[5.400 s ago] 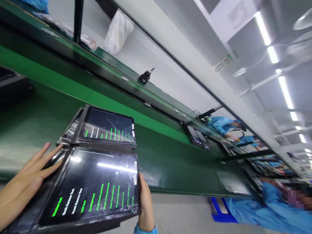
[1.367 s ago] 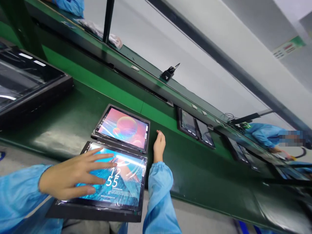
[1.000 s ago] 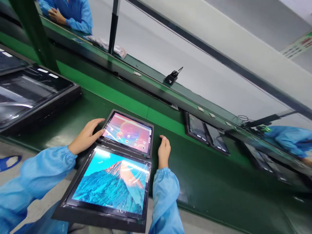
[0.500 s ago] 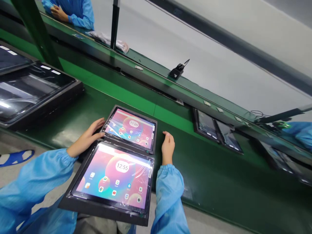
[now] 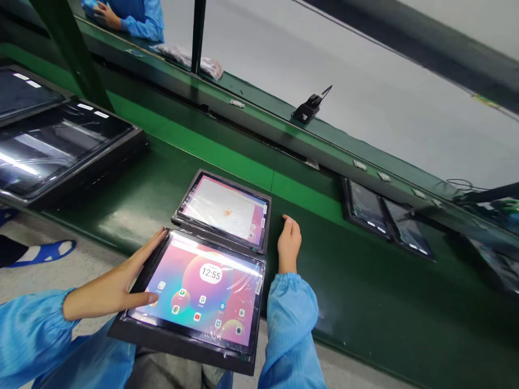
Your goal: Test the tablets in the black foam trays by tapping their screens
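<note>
At the near edge of the green conveyor belt (image 5: 365, 281), lower centre of frame, the left hand (image 5: 117, 281) lies open, fingertip pressing the near tablet (image 5: 203, 294), apparently testing touch, while the right hand (image 5: 289, 243) rests loosely curled and empty beside the far tablet (image 5: 225, 209).

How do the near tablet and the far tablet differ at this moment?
The near tablet shows a home screen with clock and icons; the far tablet shows a mostly white screen. The left hand touches the near tablet; no hand touches the far tablet. Both are lit and film-wrapped.
</note>
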The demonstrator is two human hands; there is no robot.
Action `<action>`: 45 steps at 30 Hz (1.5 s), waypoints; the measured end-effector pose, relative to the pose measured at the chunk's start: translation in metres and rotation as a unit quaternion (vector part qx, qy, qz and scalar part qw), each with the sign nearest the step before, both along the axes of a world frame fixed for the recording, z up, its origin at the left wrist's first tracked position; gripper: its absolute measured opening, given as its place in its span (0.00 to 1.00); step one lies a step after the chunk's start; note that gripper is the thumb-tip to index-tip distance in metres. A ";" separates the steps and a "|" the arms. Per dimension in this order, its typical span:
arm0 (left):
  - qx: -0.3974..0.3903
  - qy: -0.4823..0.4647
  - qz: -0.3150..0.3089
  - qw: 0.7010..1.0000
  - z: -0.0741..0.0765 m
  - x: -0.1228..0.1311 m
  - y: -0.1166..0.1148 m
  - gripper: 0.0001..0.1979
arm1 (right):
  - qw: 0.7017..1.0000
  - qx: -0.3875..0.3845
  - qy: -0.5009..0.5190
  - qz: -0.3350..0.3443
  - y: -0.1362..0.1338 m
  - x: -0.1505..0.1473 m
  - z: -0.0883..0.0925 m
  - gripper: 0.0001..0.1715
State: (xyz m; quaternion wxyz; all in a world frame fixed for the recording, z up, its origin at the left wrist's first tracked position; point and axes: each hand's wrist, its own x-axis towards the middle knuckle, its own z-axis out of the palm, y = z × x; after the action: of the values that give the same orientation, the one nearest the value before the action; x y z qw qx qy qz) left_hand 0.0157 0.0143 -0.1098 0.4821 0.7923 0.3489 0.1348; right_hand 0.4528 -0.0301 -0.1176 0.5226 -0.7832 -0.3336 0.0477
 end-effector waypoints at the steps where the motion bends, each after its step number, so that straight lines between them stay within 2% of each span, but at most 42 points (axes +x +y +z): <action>1: -0.014 -0.020 0.013 1.000 -0.002 0.001 0.004 0.51 | 1.000 0.005 0.008 0.000 0.000 -0.002 0.001 0.34; 4: -0.046 -0.099 0.084 0.990 -0.007 0.013 0.029 0.42 | 0.998 0.025 0.045 0.026 -0.001 -0.013 0.004 0.34; 8: -0.054 -0.162 0.167 0.971 -0.008 0.050 0.085 0.35 | 0.989 0.044 0.094 0.106 0.002 -0.028 0.006 0.30; 12: -0.044 -0.182 0.188 0.964 -0.004 0.100 0.130 0.36 | 0.980 0.040 0.121 0.152 0.004 -0.029 0.004 0.36; 15: -0.044 -0.188 0.194 0.962 -0.002 0.131 0.145 0.35 | 0.969 0.028 0.156 0.191 0.001 -0.027 0.002 0.44; 18: -0.051 -0.199 0.211 0.956 -0.002 0.147 0.149 0.33 | 0.956 0.006 0.168 0.239 -0.002 -0.030 0.001 0.49; 20: -0.064 -0.216 0.220 0.949 -0.001 0.150 0.147 0.34 | 0.955 -0.007 0.162 0.248 -0.004 -0.033 0.002 0.49; 24: -0.108 -0.247 0.225 0.936 0.002 0.149 0.140 0.35 | 0.958 0.004 0.157 0.239 -0.007 -0.034 0.003 0.49; 29: -0.156 -0.279 0.235 0.918 0.001 0.145 0.138 0.32 | 0.943 0.002 0.189 0.274 -0.012 -0.031 0.006 0.60; 34: -0.175 -0.300 0.233 0.908 0.000 0.145 0.138 0.29 | 0.940 0.004 0.244 0.239 -0.011 -0.036 0.013 0.57; 37: -0.171 -0.296 0.226 0.912 0.002 0.147 0.138 0.29 | 0.942 0.008 0.245 0.228 -0.010 -0.038 0.013 0.55; 41: -0.143 -0.262 0.210 0.931 0.003 0.148 0.141 0.32 | 0.932 0.028 0.251 0.260 -0.011 -0.033 0.008 0.61; 45: -0.098 -0.220 0.184 0.953 0.000 0.150 0.150 0.44 | 0.936 0.048 0.262 0.232 -0.011 -0.029 0.001 0.57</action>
State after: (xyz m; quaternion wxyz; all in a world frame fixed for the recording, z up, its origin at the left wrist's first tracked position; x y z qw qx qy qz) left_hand 0.1660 0.1640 -0.1094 0.5885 0.6141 0.3856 0.3575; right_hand 0.4242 -0.0407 -0.1166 0.6029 -0.6175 -0.3595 0.3548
